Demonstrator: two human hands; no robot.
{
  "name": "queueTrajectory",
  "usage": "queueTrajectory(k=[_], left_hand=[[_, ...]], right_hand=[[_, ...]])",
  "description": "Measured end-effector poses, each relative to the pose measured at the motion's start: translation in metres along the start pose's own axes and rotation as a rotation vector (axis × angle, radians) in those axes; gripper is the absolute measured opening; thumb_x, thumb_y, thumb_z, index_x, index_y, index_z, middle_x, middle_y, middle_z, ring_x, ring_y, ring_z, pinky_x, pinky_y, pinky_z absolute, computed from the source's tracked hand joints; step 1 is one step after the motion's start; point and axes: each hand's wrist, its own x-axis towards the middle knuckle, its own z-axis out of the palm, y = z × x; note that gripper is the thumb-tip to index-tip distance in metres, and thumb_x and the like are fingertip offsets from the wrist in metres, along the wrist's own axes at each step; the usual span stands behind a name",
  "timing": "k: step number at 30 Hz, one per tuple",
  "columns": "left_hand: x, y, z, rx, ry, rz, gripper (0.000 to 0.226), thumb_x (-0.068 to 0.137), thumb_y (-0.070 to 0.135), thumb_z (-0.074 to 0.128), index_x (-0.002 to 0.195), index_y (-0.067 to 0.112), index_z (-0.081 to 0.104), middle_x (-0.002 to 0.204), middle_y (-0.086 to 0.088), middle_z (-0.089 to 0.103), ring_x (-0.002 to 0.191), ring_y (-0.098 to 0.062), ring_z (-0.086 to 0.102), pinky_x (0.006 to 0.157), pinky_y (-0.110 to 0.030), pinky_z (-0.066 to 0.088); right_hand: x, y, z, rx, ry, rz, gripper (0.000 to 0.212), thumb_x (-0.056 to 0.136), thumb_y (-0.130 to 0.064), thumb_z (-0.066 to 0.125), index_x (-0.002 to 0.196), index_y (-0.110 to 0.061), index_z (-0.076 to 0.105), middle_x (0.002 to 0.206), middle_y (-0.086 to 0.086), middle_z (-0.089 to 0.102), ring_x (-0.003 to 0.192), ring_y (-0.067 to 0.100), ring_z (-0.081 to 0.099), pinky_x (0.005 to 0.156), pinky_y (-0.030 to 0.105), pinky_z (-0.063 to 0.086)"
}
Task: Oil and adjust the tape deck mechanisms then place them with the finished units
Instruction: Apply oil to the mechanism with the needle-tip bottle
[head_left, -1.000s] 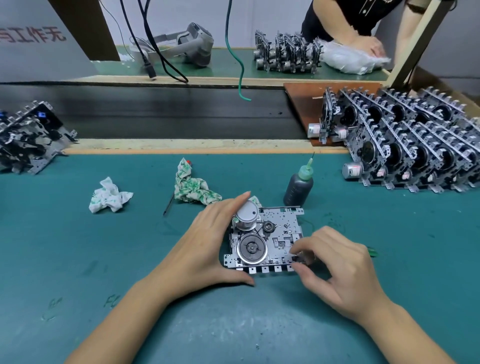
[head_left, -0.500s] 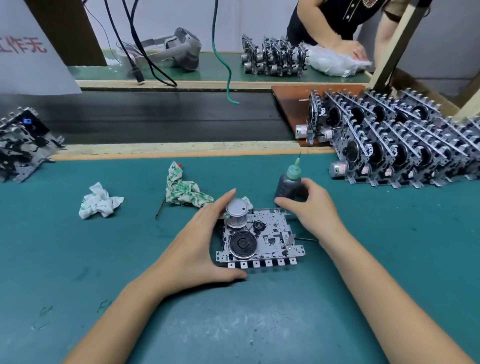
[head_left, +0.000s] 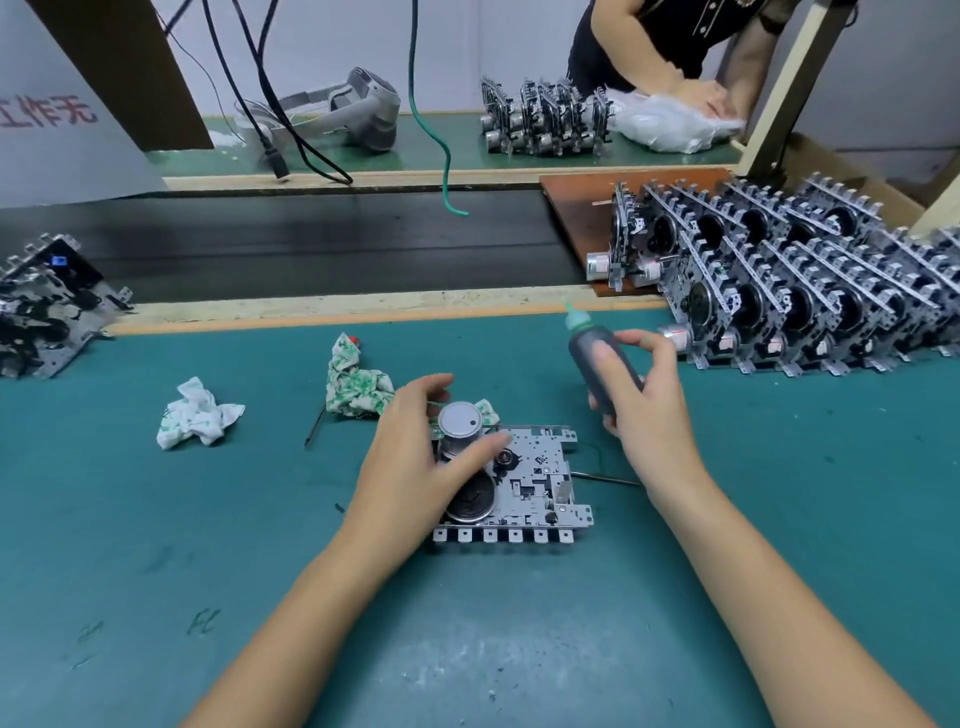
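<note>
Two crumpled rags (head_left: 197, 413) (head_left: 356, 382) at centre left on the teal mat (head_left: 156, 519), grey headset (head_left: 358, 106) and white bag (head_left: 670, 122) along the top.

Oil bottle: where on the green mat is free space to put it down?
Bare mat lies below the mechanism, and between the white rag and the left edge. Crowded: the finished units at right.

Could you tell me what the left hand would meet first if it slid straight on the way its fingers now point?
Probably the round silver motor on the tape deck mechanism: the left hand already curls around it, its fingers aimed up and right. Depth is hard to judge here.
</note>
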Motion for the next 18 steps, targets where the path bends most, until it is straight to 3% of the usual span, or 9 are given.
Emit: queueTrajectory(k=[3,5,7,9,11,13,15,16,18], left_hand=[[0.005,0.013,0.010,0.168,0.130,0.031,0.034,0.084,0.047,0.063,0.108,0.023,0.060,0.097,0.010,0.062,0.097,-0.016,0.056,0.089,-0.036,0.043],[0.005,0.015,0.014,0.092,0.168,0.007,0.024,0.087,0.043,0.062,0.101,0.024,0.063,0.087,0.014,0.064,0.090,-0.016,0.058,0.082,-0.033,0.044],[0.006,0.016,0.014,-0.154,0.197,-0.074,0.012,0.090,0.034,0.060,0.095,0.024,0.065,0.085,0.018,0.067,0.090,-0.010,0.062,0.079,-0.022,0.044],[0.008,0.019,0.014,-0.537,0.152,-0.241,0.018,0.095,0.026,0.055,0.087,0.021,0.070,0.080,0.013,0.072,0.079,-0.003,0.065,0.069,-0.014,0.046],[0.006,0.018,0.015,-0.956,-0.039,-0.422,0.035,0.097,0.014,0.047,0.074,0.016,0.074,0.083,-0.005,0.071,0.067,-0.015,0.065,0.062,-0.026,0.053],[0.000,0.026,0.016,-1.410,-0.392,-0.389,0.045,0.094,0.003,0.031,0.086,0.002,0.075,0.101,-0.020,0.067,0.083,-0.028,0.068,0.080,-0.043,0.056],[-0.008,0.023,0.012,-1.564,-0.343,-0.207,0.050,0.098,0.003,0.015,0.112,-0.013,0.060,0.118,-0.026,0.062,0.110,-0.034,0.060,0.098,-0.041,0.045],[-0.014,0.020,0.012,-1.649,-0.373,-0.142,0.048,0.100,0.004,0.016,0.114,-0.014,0.059,0.115,-0.023,0.064,0.111,-0.032,0.060,0.099,-0.037,0.043],[-0.020,0.011,0.025,-1.641,-0.452,-0.076,0.037,0.098,0.010,0.037,0.092,-0.003,0.071,0.079,-0.009,0.068,0.083,-0.019,0.066,0.082,-0.028,0.049]], right_hand=[[-0.002,-0.010,-0.001,0.338,-0.029,0.064,0.015,0.088,-0.019,0.063,0.096,-0.025,0.051,0.071,-0.002,0.051,0.050,0.003,0.044,0.045,0.017,0.035],[-0.002,-0.019,-0.005,0.745,-0.048,0.141,0.015,0.078,-0.015,0.065,0.089,-0.016,0.054,0.067,-0.003,0.043,0.047,0.004,0.034,0.042,0.014,0.031],[-0.002,-0.029,-0.010,1.095,-0.052,0.212,0.014,0.072,-0.014,0.063,0.081,-0.012,0.053,0.067,-0.001,0.042,0.045,0.004,0.030,0.040,0.013,0.030],[-0.005,-0.037,-0.012,1.286,-0.056,0.241,0.020,0.068,-0.019,0.068,0.080,-0.010,0.055,0.069,0.001,0.049,0.045,0.005,0.029,0.038,0.013,0.030],[-0.011,-0.043,-0.009,1.298,-0.057,0.278,0.031,0.060,-0.030,0.074,0.077,-0.011,0.056,0.068,0.000,0.052,0.047,0.004,0.029,0.035,0.012,0.029],[-0.020,-0.045,0.001,1.200,-0.053,0.338,0.034,0.060,-0.045,0.070,0.071,-0.015,0.058,0.066,-0.002,0.053,0.051,0.004,0.031,0.032,0.010,0.027],[-0.031,-0.045,0.013,1.098,-0.076,0.377,0.035,0.060,-0.051,0.064,0.064,-0.017,0.062,0.059,-0.003,0.054,0.046,0.003,0.033,0.030,0.011,0.026],[-0.036,-0.044,0.019,1.051,-0.102,0.368,0.036,0.063,-0.053,0.063,0.063,-0.017,0.062,0.057,-0.003,0.053,0.041,0.003,0.034,0.030,0.011,0.025],[-0.046,-0.041,0.028,0.954,-0.155,0.302,0.037,0.071,-0.053,0.063,0.069,-0.016,0.058,0.055,-0.004,0.052,0.039,0.004,0.041,0.032,0.012,0.028]])
